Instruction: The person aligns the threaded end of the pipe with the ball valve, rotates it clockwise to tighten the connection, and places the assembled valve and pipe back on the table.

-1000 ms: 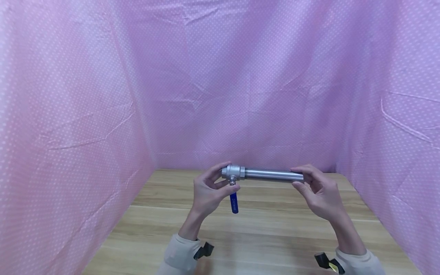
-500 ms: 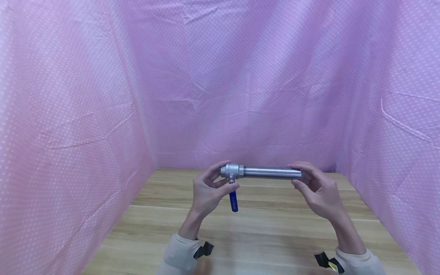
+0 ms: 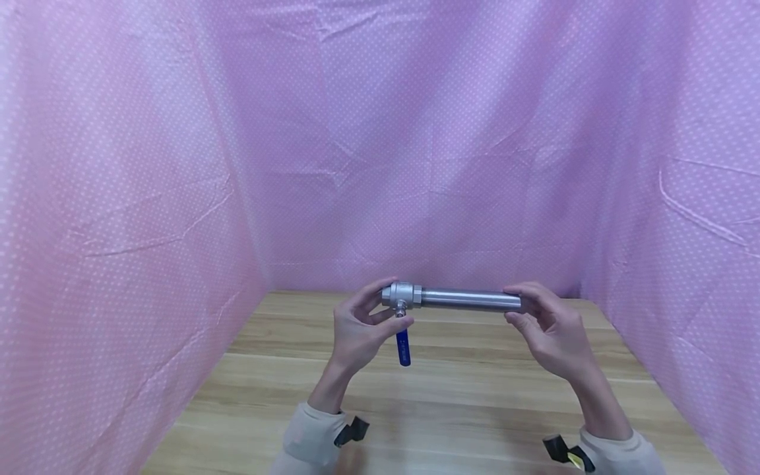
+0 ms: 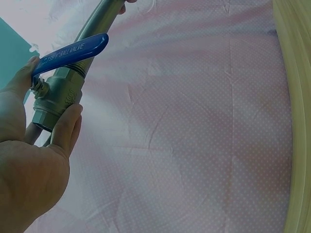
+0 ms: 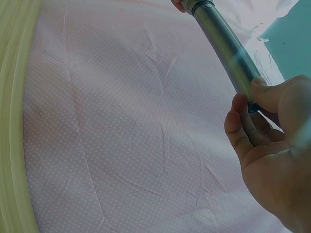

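While held above a wood-grain tabletop (image 3: pixel 457 396), blue-levered ball valve (image 3: pixel 402 293) gripped at left in left hand (image 3: pixel 358 333), joined metal pipe (image 3: pixel 466 299) pinched at its right end in right hand (image 3: pixel 558 335), white-dotted pink curtain (image 3: pixel 415 132) at the far side.

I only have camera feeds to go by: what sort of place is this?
Probably a makeshift work booth: pink dotted cloth hangs on three sides of a wood-grained table, and above it the left hand holds a valve, the right hand a pipe.
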Demonstrator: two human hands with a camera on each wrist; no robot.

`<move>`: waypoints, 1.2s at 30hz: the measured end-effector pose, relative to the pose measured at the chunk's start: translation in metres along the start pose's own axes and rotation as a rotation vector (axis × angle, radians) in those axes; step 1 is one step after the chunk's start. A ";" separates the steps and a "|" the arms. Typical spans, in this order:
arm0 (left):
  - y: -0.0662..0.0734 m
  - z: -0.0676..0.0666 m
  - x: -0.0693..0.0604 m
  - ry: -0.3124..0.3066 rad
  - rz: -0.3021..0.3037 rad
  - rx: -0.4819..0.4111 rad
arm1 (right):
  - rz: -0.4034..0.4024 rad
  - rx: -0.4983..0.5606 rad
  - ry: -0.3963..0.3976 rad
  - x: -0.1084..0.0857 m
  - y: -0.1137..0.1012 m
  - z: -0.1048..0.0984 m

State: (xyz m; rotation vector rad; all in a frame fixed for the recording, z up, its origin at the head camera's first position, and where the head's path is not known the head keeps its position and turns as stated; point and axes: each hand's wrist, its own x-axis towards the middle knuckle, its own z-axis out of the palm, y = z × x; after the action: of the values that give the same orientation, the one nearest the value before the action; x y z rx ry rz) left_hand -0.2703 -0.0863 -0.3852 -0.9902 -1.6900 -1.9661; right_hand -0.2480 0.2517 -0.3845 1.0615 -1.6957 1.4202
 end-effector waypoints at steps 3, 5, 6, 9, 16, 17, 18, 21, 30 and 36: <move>0.001 0.001 0.000 0.004 -0.016 0.000 | 0.002 -0.057 0.003 -0.001 0.000 -0.001; 0.002 0.001 0.000 0.006 -0.024 -0.003 | 0.024 -0.112 -0.001 -0.001 -0.001 -0.002; 0.002 0.001 0.000 0.005 -0.023 -0.004 | 0.045 -0.150 -0.005 -0.002 -0.002 -0.002; 0.003 0.001 0.000 0.005 -0.015 -0.005 | 0.094 -0.245 -0.011 -0.003 -0.005 -0.004; 0.003 0.001 0.000 0.012 -0.027 0.017 | 0.092 -0.155 0.003 -0.001 -0.004 -0.002; 0.003 0.001 0.000 0.013 -0.030 0.018 | 0.077 -0.110 0.003 0.000 -0.004 -0.002; 0.003 0.001 0.000 0.014 -0.031 0.019 | 0.063 -0.062 0.002 0.001 -0.003 -0.001; 0.003 0.001 0.000 0.015 -0.032 0.015 | 0.036 0.025 -0.005 0.002 -0.002 0.001; 0.001 0.001 0.000 0.009 -0.012 0.007 | 0.013 0.040 -0.010 0.000 0.001 -0.001; 0.001 0.001 0.000 0.003 0.007 0.008 | -0.002 -0.011 -0.007 0.001 0.000 -0.001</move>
State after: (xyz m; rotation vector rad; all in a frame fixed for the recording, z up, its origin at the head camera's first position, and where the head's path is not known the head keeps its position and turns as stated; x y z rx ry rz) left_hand -0.2693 -0.0855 -0.3839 -0.9893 -1.6892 -1.9536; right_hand -0.2482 0.2523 -0.3839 1.0630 -1.7043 1.4063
